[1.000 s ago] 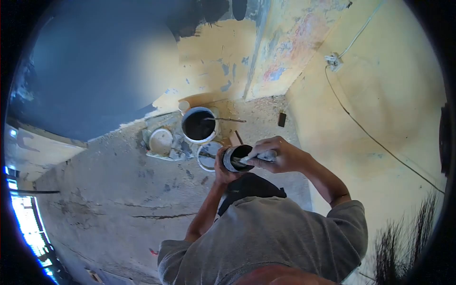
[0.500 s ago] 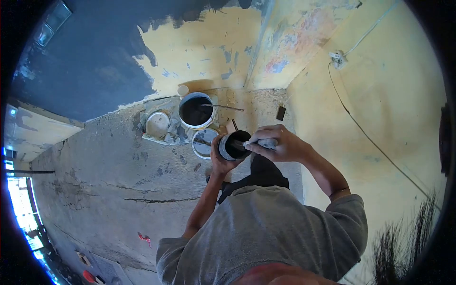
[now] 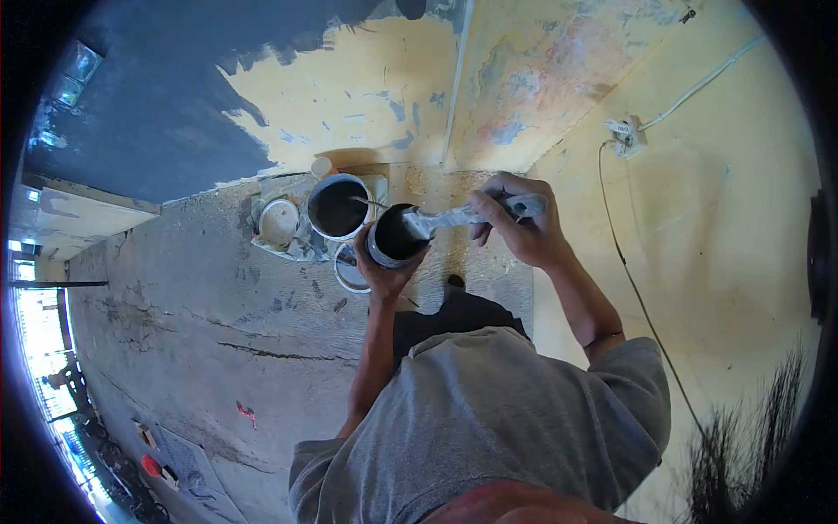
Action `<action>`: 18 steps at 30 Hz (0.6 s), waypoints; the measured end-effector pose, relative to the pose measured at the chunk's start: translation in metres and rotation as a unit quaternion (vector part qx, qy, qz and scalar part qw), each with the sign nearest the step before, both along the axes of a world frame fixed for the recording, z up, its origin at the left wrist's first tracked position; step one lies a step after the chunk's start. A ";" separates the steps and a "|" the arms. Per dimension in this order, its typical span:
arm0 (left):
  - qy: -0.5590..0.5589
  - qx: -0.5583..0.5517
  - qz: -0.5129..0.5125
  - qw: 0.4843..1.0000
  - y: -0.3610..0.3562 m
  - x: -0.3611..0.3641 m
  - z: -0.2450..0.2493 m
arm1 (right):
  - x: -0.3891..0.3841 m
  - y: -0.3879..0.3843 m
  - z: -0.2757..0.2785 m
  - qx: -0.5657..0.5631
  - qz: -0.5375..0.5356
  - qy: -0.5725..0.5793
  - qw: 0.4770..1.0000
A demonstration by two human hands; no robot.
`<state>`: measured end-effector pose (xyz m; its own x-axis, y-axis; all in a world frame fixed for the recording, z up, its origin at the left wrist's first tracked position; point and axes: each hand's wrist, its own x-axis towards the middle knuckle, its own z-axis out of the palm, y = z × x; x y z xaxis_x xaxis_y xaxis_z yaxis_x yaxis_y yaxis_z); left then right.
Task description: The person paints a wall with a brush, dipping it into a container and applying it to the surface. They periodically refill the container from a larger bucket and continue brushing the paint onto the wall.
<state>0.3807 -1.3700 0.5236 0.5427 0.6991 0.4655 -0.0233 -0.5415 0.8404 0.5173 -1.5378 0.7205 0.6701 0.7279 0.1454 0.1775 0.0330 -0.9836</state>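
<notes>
My left hand (image 3: 388,278) is wrapped round a small paint pot (image 3: 377,247) with dark paint inside, held up in front of me. In my right hand (image 3: 522,218) is a paintbrush (image 3: 454,217), gripped by its paint-smeared handle. The bristle end sits at the pot's right rim, partly over the opening. Beyond the pot, a large bucket (image 3: 316,203) of dark paint stands on the floor with a stick (image 3: 371,202) leaning out of it. A round lid (image 3: 351,276) lies partly hidden behind my left hand and the pot.
A pale round container (image 3: 279,222) rests on a plastic sheet (image 3: 307,247) left of the bucket. A small pale cup (image 3: 322,167) stands by the wall. The far wall (image 3: 340,79) is part dark blue, part yellow. A cable (image 3: 611,210) hangs from the socket (image 3: 625,135) at right.
My left hand and the pot have shifted left and up. My right hand has drawn the brush outward, so its handle and part of its head now show at the rim.
</notes>
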 end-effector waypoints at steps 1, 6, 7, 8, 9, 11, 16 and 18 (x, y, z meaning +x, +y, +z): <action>-0.001 0.002 0.002 1.000 -0.001 0.006 -0.002 | 0.009 -0.002 0.000 0.016 -0.002 0.047 0.999; 0.011 0.010 0.026 1.000 0.006 0.015 0.010 | 0.021 -0.003 -0.009 0.103 0.013 0.142 0.984; 0.029 0.034 0.035 0.998 0.008 0.017 0.013 | 0.021 -0.002 -0.012 0.116 0.003 0.139 0.984; 0.024 0.022 0.025 0.999 0.012 0.018 0.012 | 0.021 -0.001 -0.015 0.130 -0.008 0.134 0.982; 0.024 0.025 0.021 0.999 0.013 0.020 0.014 | 0.021 -0.001 -0.019 0.133 -0.011 0.134 0.982; 0.035 0.042 0.034 0.998 0.015 0.023 0.019 | 0.020 -0.001 -0.025 0.150 -0.008 0.131 0.980; 0.055 0.016 0.076 0.995 0.017 0.015 0.026 | 0.012 0.005 -0.013 0.175 -0.019 0.132 0.975; 0.058 -0.014 0.078 0.995 0.022 0.009 0.032 | 0.009 0.010 -0.007 0.202 -0.035 0.128 0.970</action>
